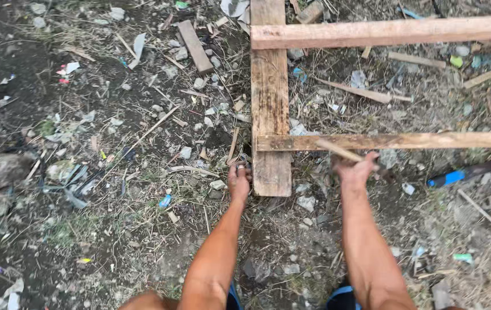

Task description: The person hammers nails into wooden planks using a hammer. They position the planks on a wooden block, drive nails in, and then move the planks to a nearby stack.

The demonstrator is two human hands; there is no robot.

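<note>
- A rough wooden frame (269,97) lies flat on littered ground (85,172): one wide upright plank crossed by two long rails running off past the right hand.
- The lower rail (394,140) passes just above the right hand; the upper rail (383,31) is well beyond both hands.
- The left hand (238,182) rests against the plank's bottom-left corner, fingers curled onto its edge.
- The right hand (355,171) is clenched around a wooden handle (337,150), apparently a hammer's; its head is blurred.
- A blue-handled tool (458,174) lies on the ground to the right of the right hand.
- Risk, as I judge it: the left hand's fingers sit close to the joint, so a glancing blow could catch them, and the loose ground may let the frame shift.
</note>
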